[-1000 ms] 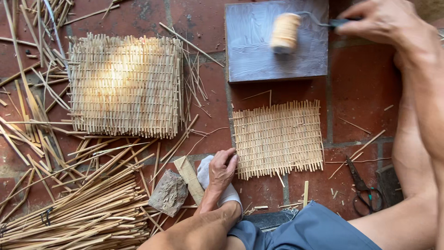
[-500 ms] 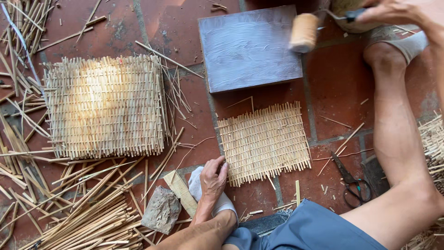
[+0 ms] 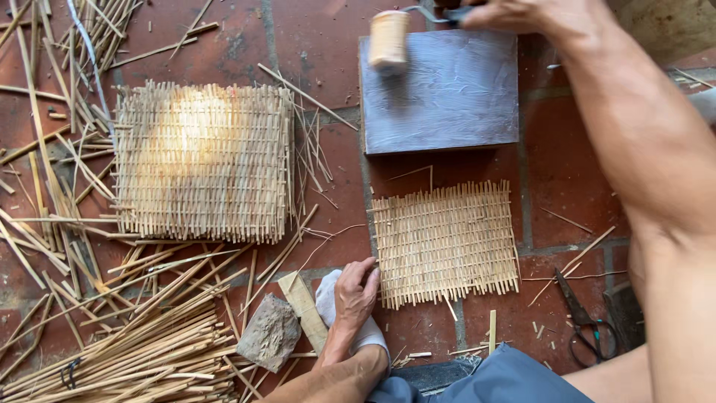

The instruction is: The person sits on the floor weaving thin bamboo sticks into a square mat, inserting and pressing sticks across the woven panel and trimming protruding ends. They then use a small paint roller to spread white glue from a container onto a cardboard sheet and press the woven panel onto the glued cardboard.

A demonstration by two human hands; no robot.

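My right hand (image 3: 522, 13) grips the handle of a small paint roller (image 3: 389, 39), whose pale roll rests on the top left corner of a grey flat board (image 3: 447, 97). My left hand (image 3: 355, 295) lies on a white cloth (image 3: 328, 298) on the floor, its fingertips touching the lower left corner of a small woven bamboo mat (image 3: 446, 242). A stack of larger woven mats (image 3: 203, 160) lies to the left.
Loose bamboo strips (image 3: 134, 343) are piled at lower left and scattered on the red brick floor. A grey stone (image 3: 270, 333) and a short wooden piece (image 3: 304, 310) sit beside my left hand. Scissors (image 3: 585, 321) lie at right, near my leg.
My right hand has carried the roller leftward across the board to its top left corner. My left hand has stayed at the small mat's corner. The view has shifted.
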